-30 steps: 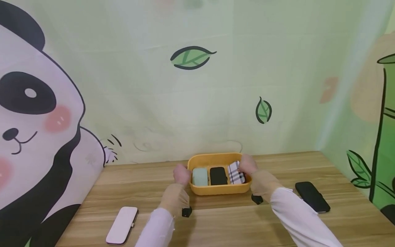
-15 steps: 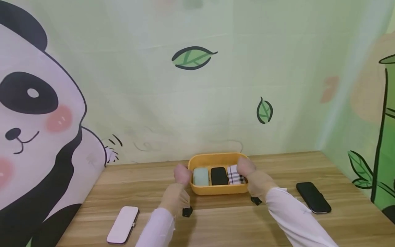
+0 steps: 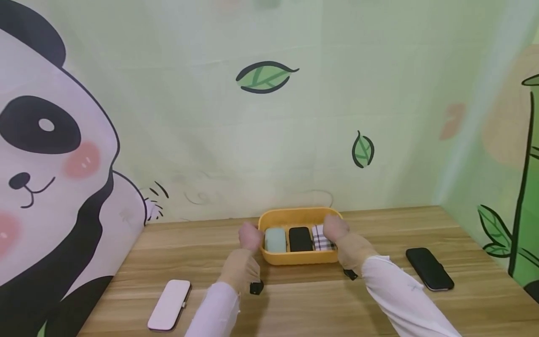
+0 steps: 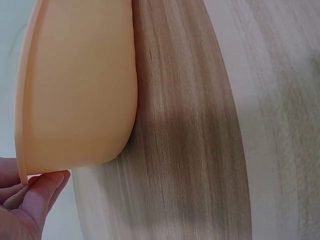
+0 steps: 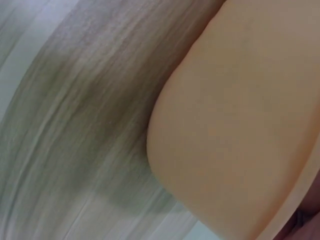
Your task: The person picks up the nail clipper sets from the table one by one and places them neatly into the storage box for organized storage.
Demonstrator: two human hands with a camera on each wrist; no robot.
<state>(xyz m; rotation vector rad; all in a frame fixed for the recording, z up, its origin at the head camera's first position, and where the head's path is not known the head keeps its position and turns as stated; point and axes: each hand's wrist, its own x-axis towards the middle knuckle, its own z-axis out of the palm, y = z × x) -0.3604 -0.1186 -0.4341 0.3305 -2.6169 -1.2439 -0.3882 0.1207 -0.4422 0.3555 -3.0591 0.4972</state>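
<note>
A yellow-orange plastic basket [image 3: 299, 258] stands on the table near the back wall. Inside lie, from left to right, a pale green pouch-like item [image 3: 275, 240], a flat black item [image 3: 300, 239] and a black-and-white plaid item [image 3: 321, 239]. My left hand [image 3: 250, 237] pinches the basket's left end; the left wrist view shows fingers [image 4: 42, 197] at the rim's edge. Over the basket's right end is my right hand [image 3: 336, 228], covering part of the plaid item. Only a bit of its fingers [image 5: 311, 227] shows behind the rim in the right wrist view, so their hold is hidden.
A white phone-like slab [image 3: 169, 305] lies on the wooden table [image 3: 303, 304] at the front left. A black phone-like case [image 3: 429, 269] lies to the right. Behind the table hangs a green printed backdrop [image 3: 202, 140] with a panda and leaves.
My right hand has shifted slightly left, further over the basket. The plaid item has turned from slanted to straighter. My left hand has kept its place at the basket's left end.
</note>
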